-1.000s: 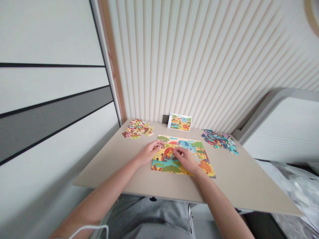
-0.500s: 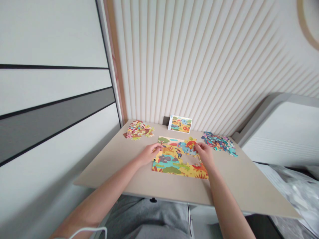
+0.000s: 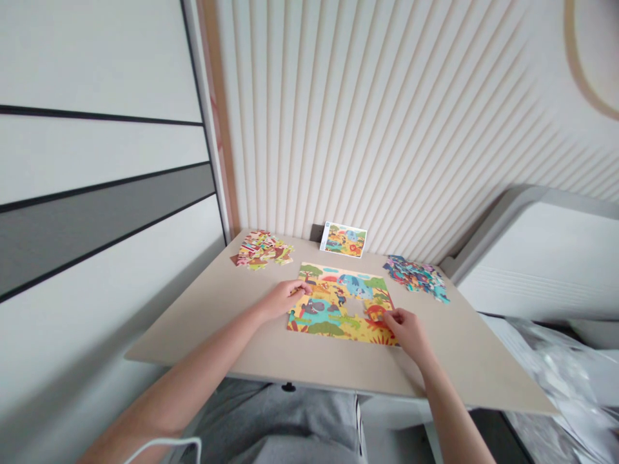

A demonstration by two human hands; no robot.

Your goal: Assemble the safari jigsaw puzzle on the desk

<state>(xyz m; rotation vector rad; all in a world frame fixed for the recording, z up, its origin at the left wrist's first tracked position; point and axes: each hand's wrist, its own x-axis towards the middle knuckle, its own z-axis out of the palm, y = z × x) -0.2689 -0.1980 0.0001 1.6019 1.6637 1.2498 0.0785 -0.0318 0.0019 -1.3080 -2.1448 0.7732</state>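
A jigsaw puzzle (image 3: 329,328) of cartoon animals lies mostly assembled on the table, with a gap right of its middle where bare tabletop shows. Between the thumb and fingers of my right hand (image 3: 409,332) is a jigsaw piece (image 3: 374,312) with an orange lion's head. It is over the puzzle's right part, beside the gap; whether it touches the pieces below I cannot tell. My left hand (image 3: 285,298) is at the puzzle's left edge, its fingers curled in a pinch. Anything in that pinch is too small to make out.
A picture card (image 3: 343,240) of the same scene leans at the back against the ribbed wall. One heap of loose pieces (image 3: 264,250) lies at the back left, and a bluish heap (image 3: 418,278) at the back right. The table (image 3: 207,322) meets a cabinet-like panel on the left.
My right hand has moved the lion piece down, from over the elephant to beside the gap. My left hand stays at the left edge. The view has shifted slightly.
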